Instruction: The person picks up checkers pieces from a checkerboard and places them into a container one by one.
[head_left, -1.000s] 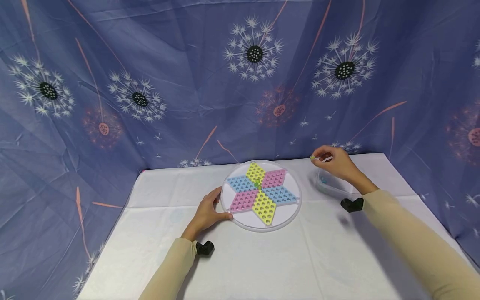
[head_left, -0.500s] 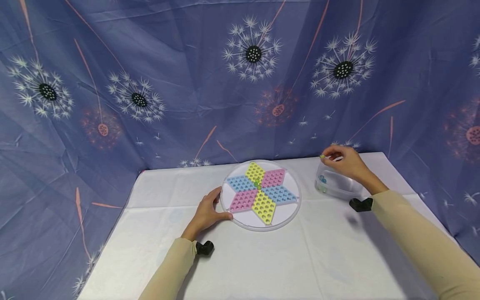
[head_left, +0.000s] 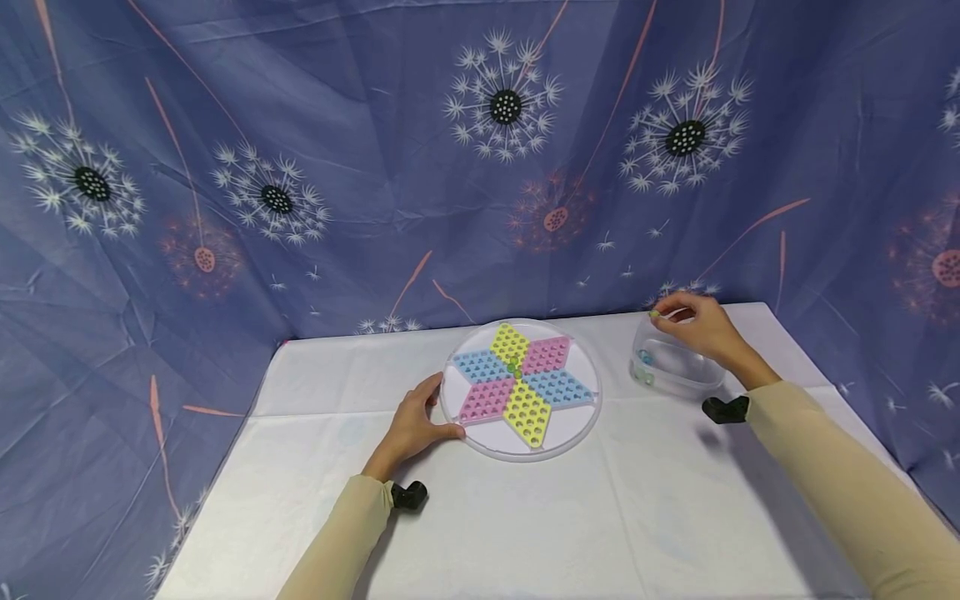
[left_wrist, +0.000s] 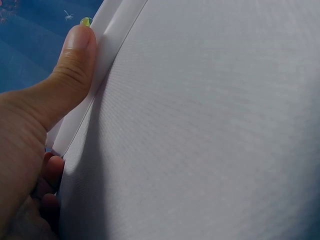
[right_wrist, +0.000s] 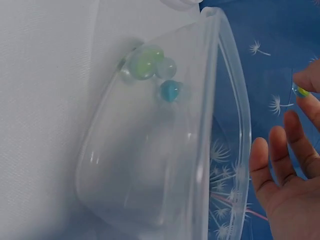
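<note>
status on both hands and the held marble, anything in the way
Left hand holds game board. Right hand pinches marble near tub. No obstruction visible.

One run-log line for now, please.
Left hand: holds Chinese checkers board by edge | Right hand: pinches yellow-green marble near clear container | Inside container: blue, green marbles

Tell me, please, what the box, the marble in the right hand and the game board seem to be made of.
Box: probably plastic, smooth and see-through; other marbles show through its wall.
Marble in the right hand: likely glass, glossy, clear with yellow-green inside; clear plastic is also possible.
Game board: probably hard plastic, smooth, with even, moulded-looking holes.
</note>
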